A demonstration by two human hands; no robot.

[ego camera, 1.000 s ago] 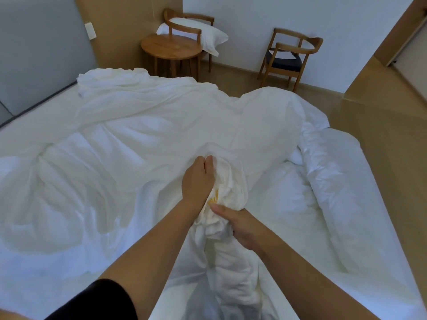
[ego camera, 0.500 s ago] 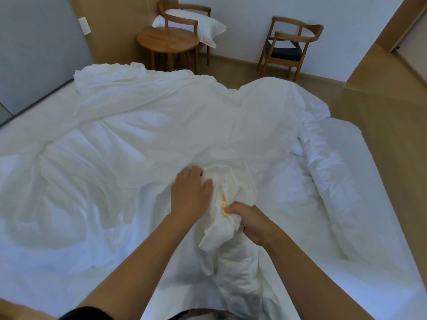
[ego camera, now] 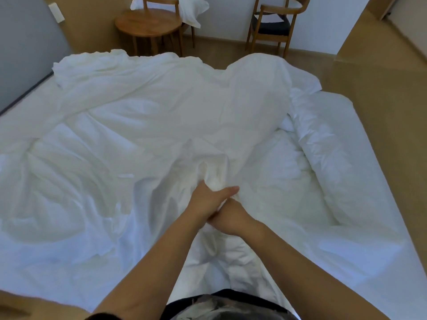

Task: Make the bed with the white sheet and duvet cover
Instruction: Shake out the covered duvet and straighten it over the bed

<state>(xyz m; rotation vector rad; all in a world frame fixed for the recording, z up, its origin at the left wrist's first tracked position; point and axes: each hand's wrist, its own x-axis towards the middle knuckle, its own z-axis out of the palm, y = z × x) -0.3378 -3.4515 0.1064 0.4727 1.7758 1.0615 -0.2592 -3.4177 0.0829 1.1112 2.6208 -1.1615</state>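
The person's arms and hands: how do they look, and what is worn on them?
Both forearms are bare down to the wrists. No watch, ring or bracelet shows on the left hand or the right hand. At the bottom edge of the picture, a black sleeve covers the left upper arm; no sleeve shows on the right arm.

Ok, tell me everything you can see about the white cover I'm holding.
The white cover is thin, creased fabric, spread rumpled over much of the bed, far edge bunched near the round table. Near the middle a gathered fold stands up, pinched by the left hand; the right hand sits against it below, fingers hidden.
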